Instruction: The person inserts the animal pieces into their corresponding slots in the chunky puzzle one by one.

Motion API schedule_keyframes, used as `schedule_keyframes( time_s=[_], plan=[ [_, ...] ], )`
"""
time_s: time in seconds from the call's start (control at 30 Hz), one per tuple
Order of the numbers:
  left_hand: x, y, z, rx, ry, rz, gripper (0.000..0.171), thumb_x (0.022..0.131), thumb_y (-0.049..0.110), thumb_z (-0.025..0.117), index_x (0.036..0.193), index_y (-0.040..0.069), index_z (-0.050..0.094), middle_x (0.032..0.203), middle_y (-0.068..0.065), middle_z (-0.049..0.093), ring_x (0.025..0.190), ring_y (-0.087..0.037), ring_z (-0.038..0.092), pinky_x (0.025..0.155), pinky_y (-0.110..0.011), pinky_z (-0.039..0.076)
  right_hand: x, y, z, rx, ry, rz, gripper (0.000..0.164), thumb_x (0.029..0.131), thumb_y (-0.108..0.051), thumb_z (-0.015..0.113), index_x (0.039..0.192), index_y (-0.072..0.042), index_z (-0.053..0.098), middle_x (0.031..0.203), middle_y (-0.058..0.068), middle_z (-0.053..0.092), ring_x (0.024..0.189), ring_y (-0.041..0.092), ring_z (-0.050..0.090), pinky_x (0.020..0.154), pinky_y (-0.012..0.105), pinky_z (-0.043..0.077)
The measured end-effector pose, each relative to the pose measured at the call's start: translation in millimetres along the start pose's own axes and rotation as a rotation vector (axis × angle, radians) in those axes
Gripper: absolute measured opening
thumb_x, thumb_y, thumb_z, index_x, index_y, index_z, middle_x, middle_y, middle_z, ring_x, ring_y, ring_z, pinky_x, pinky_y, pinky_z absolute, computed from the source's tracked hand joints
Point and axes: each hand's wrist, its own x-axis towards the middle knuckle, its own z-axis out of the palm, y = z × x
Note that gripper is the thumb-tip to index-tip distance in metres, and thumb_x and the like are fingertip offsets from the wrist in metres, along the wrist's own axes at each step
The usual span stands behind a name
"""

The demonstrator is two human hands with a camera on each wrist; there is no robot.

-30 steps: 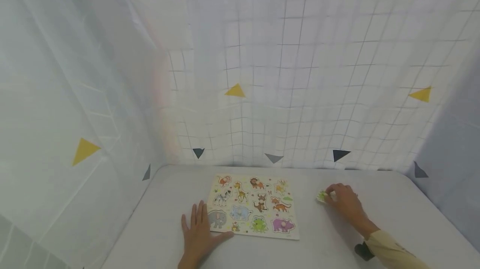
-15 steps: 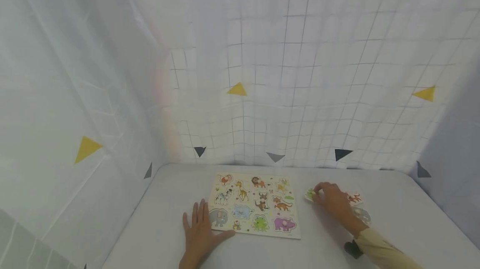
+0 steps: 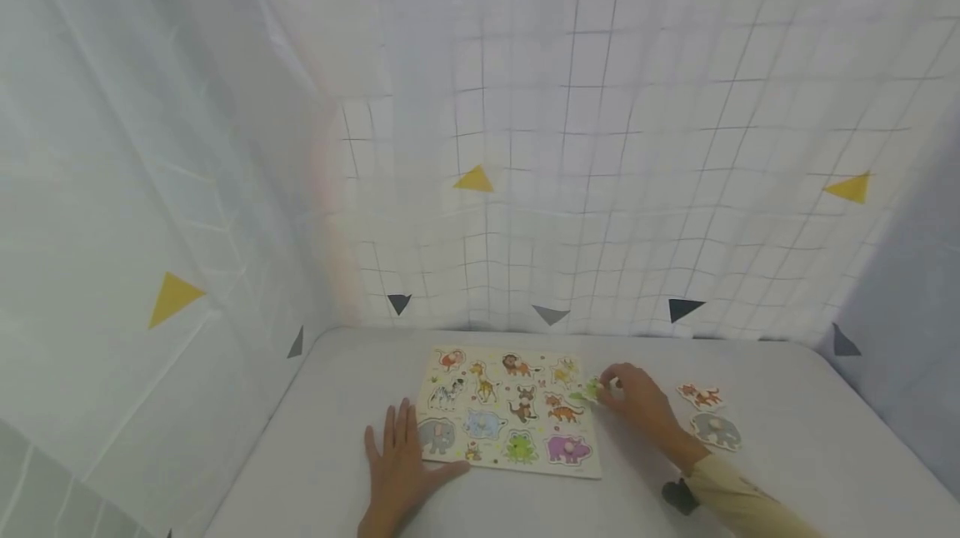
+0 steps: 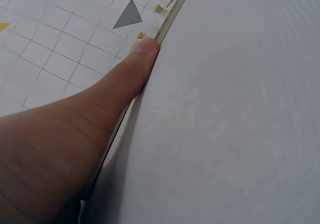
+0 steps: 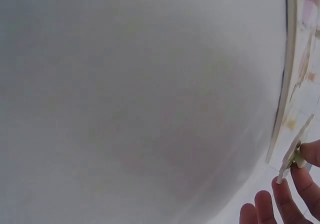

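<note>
A wooden peg puzzle board (image 3: 540,467) with animal pictures lies flat in the head view. My left hand (image 3: 397,471) is spread at its lower left corner, the thumb along the near edge. In the left wrist view that thumb (image 4: 132,66) touches the board's side. My right hand (image 3: 643,405) is by the board's right edge, pinching a green, frog-like puzzle piece (image 3: 591,389) by its knob. The right wrist view shows this piece (image 5: 294,151) tilted on edge between thumb and fingers, raised beside the board. Its picture is mostly hidden there.
Right of the board, a tiger puzzle piece (image 3: 701,396) and a grey elephant puzzle piece (image 3: 716,431) lie on the white table (image 3: 810,438). Behind the table hangs a white gridded curtain (image 3: 600,188) with coloured triangles.
My right hand has carried the green puzzle piece leftward to the board's right edge, uncovering the tiger and elephant pieces. My left hand has stayed at the board's corner.
</note>
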Motion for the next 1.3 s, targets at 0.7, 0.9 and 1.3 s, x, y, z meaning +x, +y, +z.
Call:
schedule_keyframes(
  time_s=[0.7,0.9,1.3],
  plan=[
    [1.1,-3.3,2.8,-0.005,0.021,0.000,0.140,0.061,0.090,0.070,0.159,-0.001,0.029,0.169,-0.021,0.028,0.157,-0.046,0.022,0.125,-0.074,0.005,-2,-46,15,0.170,-0.016,-0.087,0.009,0.092,-0.017,0.075,0.097,-0.014,0.068,0.106,0.004,0.070,0.092,0.018,0.062,0.075,0.029,0.049],
    [0.8,-2.8,4.2,-0.005,0.019,0.000,0.141,0.061,0.090,0.070,0.159,-0.001,0.029,0.169,-0.021,0.028,0.157,-0.046,0.022,0.125,-0.073,0.005,-7,-56,19,0.136,-0.029,-0.096,0.009,0.090,-0.018,0.076,0.093,-0.019,0.067,0.104,0.000,0.069,0.092,0.015,0.059,0.080,0.032,0.051],
    [-1.8,4.4,-7.1,-0.009,-0.009,-0.008,0.137,0.063,0.084,0.075,0.159,-0.002,0.028,0.169,-0.021,0.027,0.157,-0.046,0.021,0.126,-0.073,0.005,-16,-76,31,0.070,0.019,-0.288,0.015,0.084,-0.020,0.081,0.087,-0.026,0.068,0.104,-0.006,0.073,0.099,0.013,0.060,0.087,0.038,0.056]
  ],
)
